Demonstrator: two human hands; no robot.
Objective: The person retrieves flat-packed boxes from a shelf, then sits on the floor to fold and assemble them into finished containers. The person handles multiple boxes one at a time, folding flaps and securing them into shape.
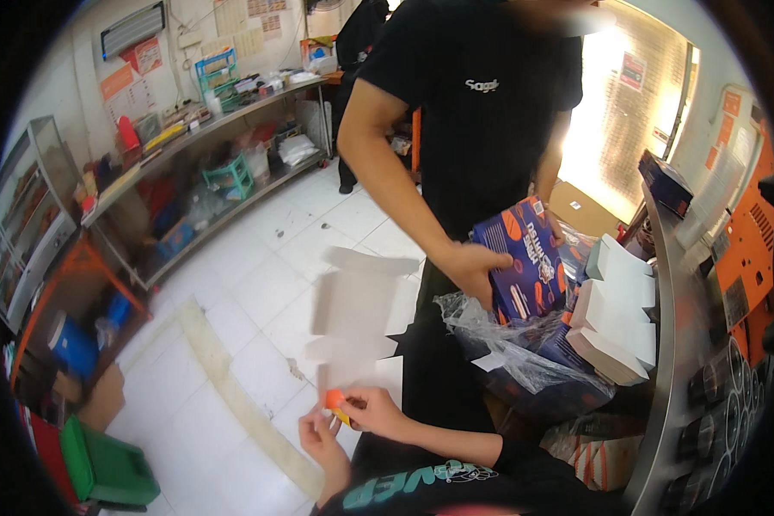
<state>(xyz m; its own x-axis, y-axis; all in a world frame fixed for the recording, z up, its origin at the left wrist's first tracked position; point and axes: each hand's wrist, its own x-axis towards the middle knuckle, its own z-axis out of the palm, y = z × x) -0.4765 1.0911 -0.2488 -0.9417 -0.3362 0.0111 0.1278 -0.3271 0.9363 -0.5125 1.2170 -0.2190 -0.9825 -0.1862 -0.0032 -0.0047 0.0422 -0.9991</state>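
Note:
In front of me an unfolded white cardboard box blank (pixel 365 301) is held up over the floor, its far flaps blurred. My left hand (pixel 325 445) is closed, with its fingertips at the blank's near left edge. Close beside it, my right hand (pixel 375 413) pinches a small orange-and-yellow piece (pixel 335 401), perhaps a sticker, against the near part of the blank. Across from me a person in a black shirt grips a dark blue printed box (pixel 525 258) with both hands, above a clear plastic bag (pixel 525 348) of similar boxes.
White opened box blanks (pixel 615 318) stand stacked to the right, beside a metal counter edge (pixel 662 344). A brown carton (pixel 580 209) lies behind them. On the left are a green bin (pixel 107 464) and an orange-framed rack (pixel 82 258). A steel worktable (pixel 224 116) runs along the back wall.

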